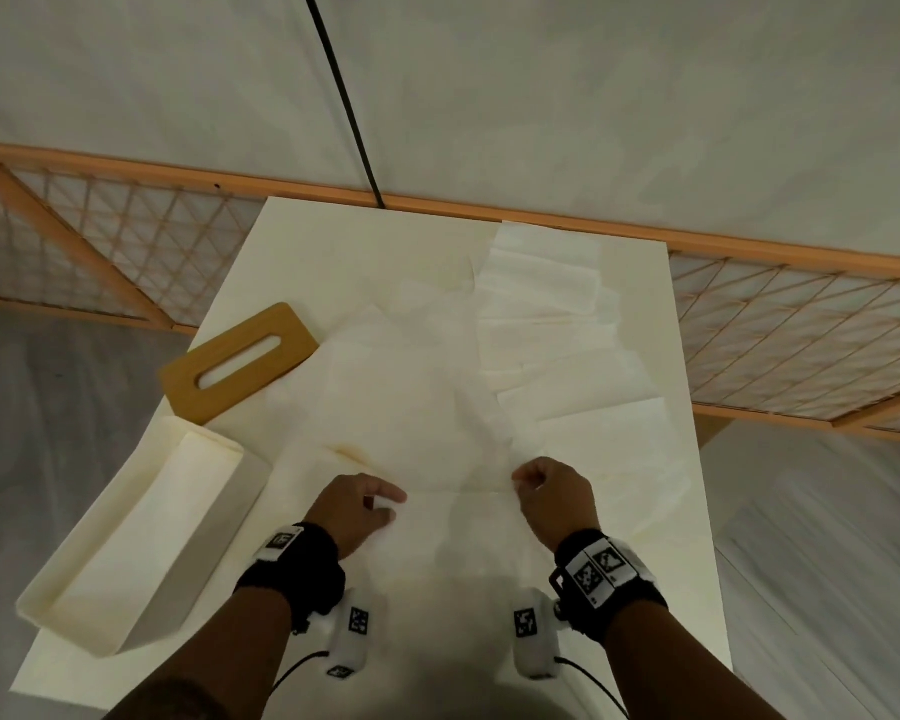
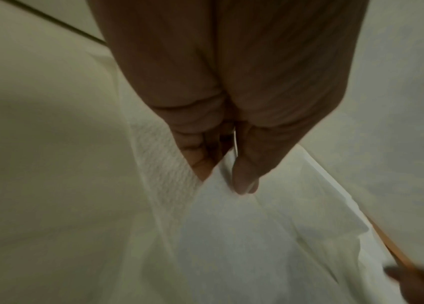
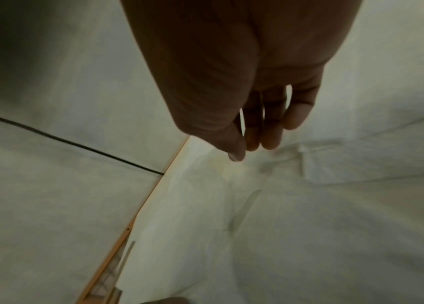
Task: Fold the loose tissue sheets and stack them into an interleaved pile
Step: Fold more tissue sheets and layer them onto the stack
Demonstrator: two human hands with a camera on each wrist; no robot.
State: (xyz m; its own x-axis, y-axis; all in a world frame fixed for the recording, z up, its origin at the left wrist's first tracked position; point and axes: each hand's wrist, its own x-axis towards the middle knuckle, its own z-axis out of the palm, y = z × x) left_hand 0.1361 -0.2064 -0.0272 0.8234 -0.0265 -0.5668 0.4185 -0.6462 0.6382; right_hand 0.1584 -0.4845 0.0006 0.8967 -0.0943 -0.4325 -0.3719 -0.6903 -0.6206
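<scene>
— Where's the tissue sheet?

— Spread flat on the white table, near edge toward the body. More folded sheets strewn beyond, toward the far right. Open white box and wooden slotted lid off to the left.

— Hands?

— Left hand pinching the near left corner between thumb and fingertip. Right hand curled at the near right corner; from the wrist view, fingers hanging just above the paper, so hard to say whether pinched.

— Handling?

— Likely feather-light, limp, easily torn. Best taken at both near corners, lifted evenly, then creased gently.
</scene>
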